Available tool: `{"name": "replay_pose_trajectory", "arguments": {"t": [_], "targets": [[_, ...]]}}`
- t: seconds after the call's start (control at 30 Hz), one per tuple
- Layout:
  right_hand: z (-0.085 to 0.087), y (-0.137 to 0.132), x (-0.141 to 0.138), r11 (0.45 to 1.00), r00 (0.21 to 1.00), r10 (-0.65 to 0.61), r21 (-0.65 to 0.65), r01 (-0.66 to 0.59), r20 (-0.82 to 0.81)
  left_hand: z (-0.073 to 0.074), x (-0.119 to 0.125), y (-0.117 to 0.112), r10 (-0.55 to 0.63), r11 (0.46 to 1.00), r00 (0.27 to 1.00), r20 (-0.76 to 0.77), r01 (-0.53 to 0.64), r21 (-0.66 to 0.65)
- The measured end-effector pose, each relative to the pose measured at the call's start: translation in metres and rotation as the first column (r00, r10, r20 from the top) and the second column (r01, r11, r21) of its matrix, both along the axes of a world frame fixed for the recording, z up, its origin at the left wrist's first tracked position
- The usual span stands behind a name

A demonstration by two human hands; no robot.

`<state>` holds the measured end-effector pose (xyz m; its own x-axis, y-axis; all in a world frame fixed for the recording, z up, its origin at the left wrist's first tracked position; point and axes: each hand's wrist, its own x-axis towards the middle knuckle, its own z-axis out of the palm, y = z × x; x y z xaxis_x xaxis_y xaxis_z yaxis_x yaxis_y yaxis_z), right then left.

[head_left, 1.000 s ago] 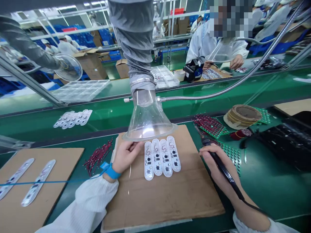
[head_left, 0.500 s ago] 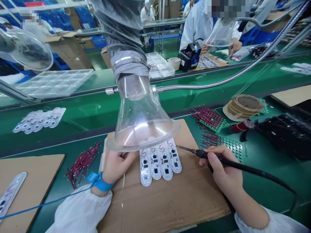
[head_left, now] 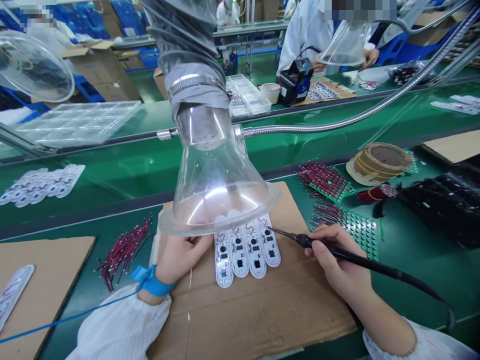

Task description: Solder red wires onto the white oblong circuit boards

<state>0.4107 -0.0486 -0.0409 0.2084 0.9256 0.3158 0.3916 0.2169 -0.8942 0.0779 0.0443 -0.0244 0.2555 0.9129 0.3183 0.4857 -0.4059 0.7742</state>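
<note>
Several white elongated circuit boards (head_left: 245,250) lie side by side on a brown cardboard sheet (head_left: 258,305). My right hand (head_left: 339,260) grips a black soldering iron (head_left: 330,250) like a pen, its tip touching the upper end of the rightmost board. My left hand (head_left: 180,257) rests curled on the cardboard just left of the boards, partly hidden under the clear fume-extraction funnel (head_left: 217,195); a thin solder wire seems to run from it. A blue wrist strap (head_left: 152,281) circles that wrist.
A pile of red wires (head_left: 125,247) lies left of the cardboard. Green panels with red wires (head_left: 326,181) and a tape roll (head_left: 378,160) sit to the right, beside a black tray (head_left: 446,205). Another cardboard (head_left: 41,280) lies far left. A person works across the green conveyor.
The soldering iron swung down from pointing away to lying low, its tip now reaching the rightmost board. The view moved closer under the funnel. My left hand stayed beside the boards.
</note>
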Motion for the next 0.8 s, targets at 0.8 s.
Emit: {"name": "replay_pose_trajectory", "arguments": {"t": [0.8], "targets": [[-0.0007,0.0007,-0.0021,0.998,0.994,0.062,0.019,-0.063,0.087,-0.0003,-0.0006,0.0011,-0.005,0.997,1.000,-0.008,0.005,0.078]]}}
